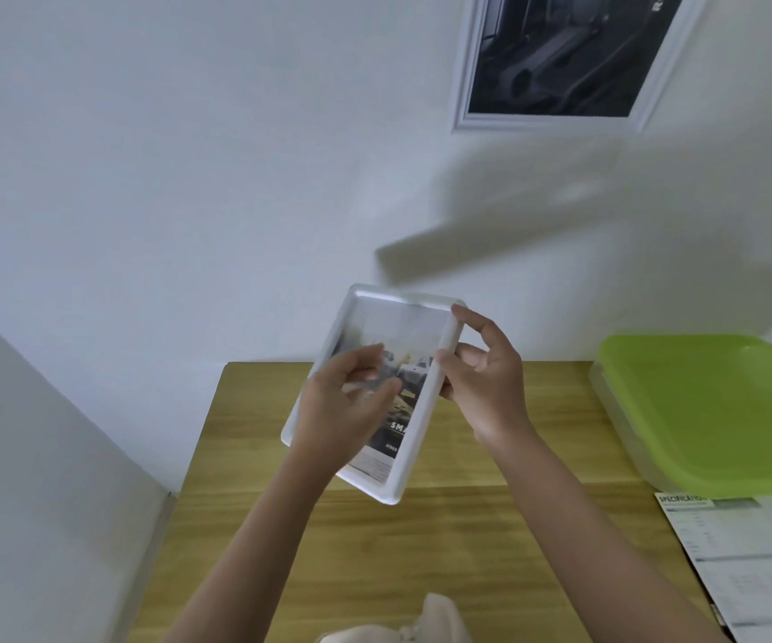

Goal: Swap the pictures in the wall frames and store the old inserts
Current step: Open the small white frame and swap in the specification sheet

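Head view: white frame (414,424) held tilted above wooden table (467,540), likely to reach insert; right hand (481,387) grips its right edge, left hand (342,410) pinches over picture face. Two frames counted: one in hands, second wall frame (463,85); one green lid (708,410), one printed sheet (745,563)

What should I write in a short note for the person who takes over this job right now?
Left hand: fingers on the front of the small white picture frame, over its car photo insert.
Right hand: grips the frame's right edge.
The frame is held above the wooden table.
Green-lidded plastic box and printed sheet lie at right.
The large white wall frame hangs, picture inside.
Left: swap the inserts, store the old ones.
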Demonstrator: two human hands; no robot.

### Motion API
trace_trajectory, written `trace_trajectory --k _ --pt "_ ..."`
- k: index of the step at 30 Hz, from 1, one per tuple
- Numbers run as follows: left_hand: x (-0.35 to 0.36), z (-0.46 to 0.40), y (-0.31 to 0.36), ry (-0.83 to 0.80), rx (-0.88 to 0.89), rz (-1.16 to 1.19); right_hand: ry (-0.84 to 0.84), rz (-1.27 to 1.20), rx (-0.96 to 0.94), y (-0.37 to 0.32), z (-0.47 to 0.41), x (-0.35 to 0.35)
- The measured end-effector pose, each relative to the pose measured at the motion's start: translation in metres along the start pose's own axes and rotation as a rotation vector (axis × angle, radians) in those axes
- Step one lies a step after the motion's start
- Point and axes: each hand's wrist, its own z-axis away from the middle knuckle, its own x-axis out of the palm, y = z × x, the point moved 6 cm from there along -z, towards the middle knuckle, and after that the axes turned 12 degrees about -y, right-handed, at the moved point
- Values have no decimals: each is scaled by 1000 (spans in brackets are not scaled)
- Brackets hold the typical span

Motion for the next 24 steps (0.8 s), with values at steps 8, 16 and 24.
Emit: trace_trajectory --k 8,16,24 --pt "-33 -1 -50 46 -220 -85 62 55 -104 2 4 -23" --pt "10 -5 -24 -85 -103 240 204 9 -121 -13 4 -88" --pt "87 -29 34 -197 -49 535 82 -55 -146 -54 1 -177"
